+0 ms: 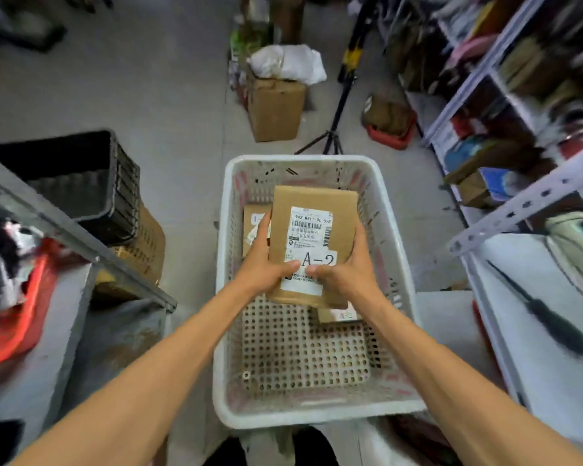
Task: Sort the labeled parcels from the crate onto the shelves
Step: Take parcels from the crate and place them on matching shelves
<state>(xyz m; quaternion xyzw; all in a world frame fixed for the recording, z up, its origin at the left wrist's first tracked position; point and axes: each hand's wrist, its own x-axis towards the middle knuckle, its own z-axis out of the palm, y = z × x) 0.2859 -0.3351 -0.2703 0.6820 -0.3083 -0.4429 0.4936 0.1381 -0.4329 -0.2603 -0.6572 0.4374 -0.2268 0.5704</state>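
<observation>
Grey concrete floor [169, 95] lies all around a white crate [223, 264] with holes in its bottom and sides. Three brown parcels are at this crate. The big parcel [312, 230] is held up over the far half of the crate, and its white label reads "A-2". A second parcel [253, 215] lies in the far left corner of the crate. A third parcel [339, 315] lies on the crate bottom, right under the big one.

Both bare arms reach forward over the near edge of the crate. The left hand [263, 269] grips the big parcel's left side, and the right hand [352, 274] grips its right side. Both thumbs press on top of the label and almost meet in the middle. The other fingers curl round the edges and go under the parcel.

Left of the white crate sits a black crate [81, 183]; what is in it does not show. Past the far end of the white crate stands a brown box [276, 109] with a white bag [288, 62] on top, and a black stand [338, 105] is beside it. A red tub [389, 132] with something brown in it sits to the far right. Shelves [478, 92] full of things run along the right side of the crate.

The left hand covers part of the second parcel, so its label cannot be read. Only a corner of the third parcel shows. The small print on the big label is too tiny to read. The things on the shelves are blurry and hard to tell apart.
</observation>
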